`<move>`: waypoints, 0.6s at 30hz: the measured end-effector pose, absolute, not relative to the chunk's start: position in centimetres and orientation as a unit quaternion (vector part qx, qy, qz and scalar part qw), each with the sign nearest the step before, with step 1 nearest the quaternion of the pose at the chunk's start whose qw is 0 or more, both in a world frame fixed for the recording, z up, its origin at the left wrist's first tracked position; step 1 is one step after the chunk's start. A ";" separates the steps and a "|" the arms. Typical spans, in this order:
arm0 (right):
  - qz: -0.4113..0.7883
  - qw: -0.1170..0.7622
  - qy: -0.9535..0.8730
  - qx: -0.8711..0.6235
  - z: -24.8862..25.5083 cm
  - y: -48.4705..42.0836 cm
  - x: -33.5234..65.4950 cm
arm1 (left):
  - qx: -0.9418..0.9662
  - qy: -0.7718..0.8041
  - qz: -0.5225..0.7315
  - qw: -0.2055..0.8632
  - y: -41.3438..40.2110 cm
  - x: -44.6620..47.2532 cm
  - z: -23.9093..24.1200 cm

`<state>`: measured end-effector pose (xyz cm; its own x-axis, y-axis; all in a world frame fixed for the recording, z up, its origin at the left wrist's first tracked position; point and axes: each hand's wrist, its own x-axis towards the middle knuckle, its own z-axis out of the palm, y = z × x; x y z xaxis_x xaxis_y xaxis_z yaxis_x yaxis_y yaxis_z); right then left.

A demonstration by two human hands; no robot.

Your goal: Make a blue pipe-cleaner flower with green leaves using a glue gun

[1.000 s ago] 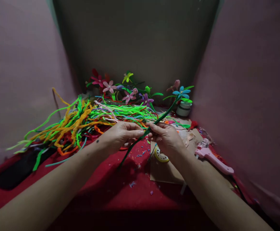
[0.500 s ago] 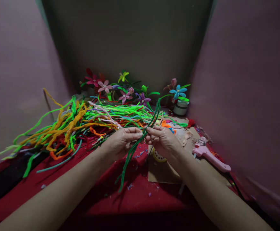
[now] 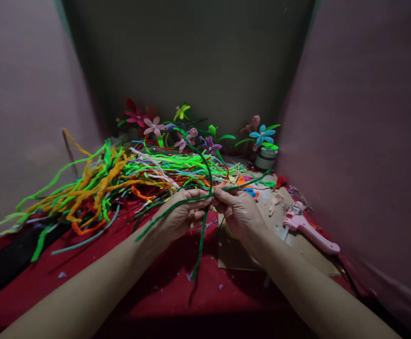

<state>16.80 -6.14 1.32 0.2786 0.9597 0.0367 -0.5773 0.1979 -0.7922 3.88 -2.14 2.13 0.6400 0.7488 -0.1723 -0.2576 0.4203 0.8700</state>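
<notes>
Dark green pipe cleaners [image 3: 201, 242] cross each other between my two hands, above the red table cover. My left hand [image 3: 184, 212] pinches them at the crossing, and one end runs back over its fingers toward the wrist. From the other side, my right hand [image 3: 238, 209] pinches the same crossing with thumb and fingers. One end points up toward the flowers, one down toward me, and one out to the right over my right hand. The fingertips partly hide the crossing itself.
Behind my left hand lies a heap of colourful pipe cleaners [image 3: 109, 183]. Pipe-cleaner flowers [image 3: 154, 126] stand along the back, with a small jar [image 3: 266, 157] at right. A pink glue gun [image 3: 309, 229] rests on cardboard [image 3: 238, 256]. Scraps dot the red cloth [image 3: 149, 296].
The green pipe cleaners lay together in one slanting bundle; now they are spread into a cross, with ends pointing several ways. Both hands stay near the same place.
</notes>
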 end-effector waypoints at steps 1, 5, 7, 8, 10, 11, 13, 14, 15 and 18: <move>0.530 0.725 -0.280 -0.340 1.3 -6.2 16.7 | 0.443 0.277 0.314 0.793 -2.2 3.9 2.2; 0.521 0.736 -0.271 -0.337 1.4 -6.4 16.4 | 0.464 0.274 0.310 0.783 -2.6 4.2 2.5; 0.516 0.737 -0.272 -0.340 1.5 -6.5 16.3 | 0.467 0.277 0.319 0.777 -2.7 4.3 2.4; 0.514 0.737 -0.274 -0.342 1.5 -6.5 16.3 | 0.466 0.279 0.324 0.775 -2.8 4.3 2.4; 0.514 0.734 -0.279 -0.344 1.5 -6.6 16.2 | 0.466 0.282 0.331 0.770 -2.8 4.3 2.2; 0.516 0.733 -0.281 -0.343 1.6 -6.6 16.2 | 0.467 0.283 0.333 0.769 -2.8 4.3 2.1; 0.517 0.732 -0.283 -0.342 1.6 -6.7 16.1 | 0.471 0.284 0.332 0.767 -2.7 4.3 2.0; 0.516 0.732 -0.284 -0.343 1.7 -6.8 16.1 | 0.474 0.285 0.331 0.765 -2.7 4.3 2.0; 0.514 0.733 -0.284 -0.343 1.7 -6.8 16.1 | 0.477 0.287 0.330 0.763 -2.7 4.3 2.0; 0.511 0.737 -0.278 -0.344 1.8 -6.8 16.0 | 0.485 0.287 0.334 0.756 -2.8 4.2 2.1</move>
